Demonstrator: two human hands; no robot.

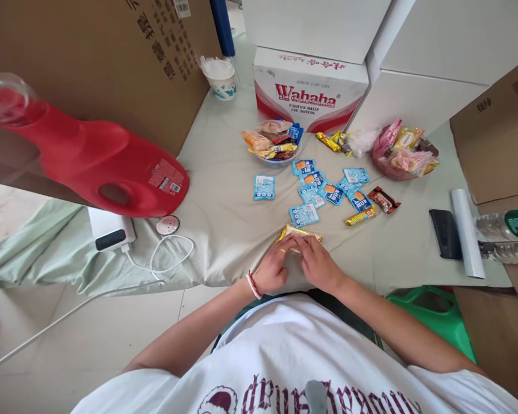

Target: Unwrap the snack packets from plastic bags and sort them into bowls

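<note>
A gold-edged snack packet lies near the table's front edge, its near side covered by my fingers. My left hand, with a bead bracelet at the wrist, grips it from the left. My right hand has its fingers closed on the same packet, and the fingertips of both hands almost meet. Just beyond are several blue snack packets, the nearest blue packet being close to my fingers. A yellow snack stick and a brown-wrapped bar lie to the right.
Two bowls of snacks, a clear bowl and a reddish bowl, stand farther back before a Wahaha carton. Left are a large red jug, a white power bank with cable, and a paper cup. Bottles lie right.
</note>
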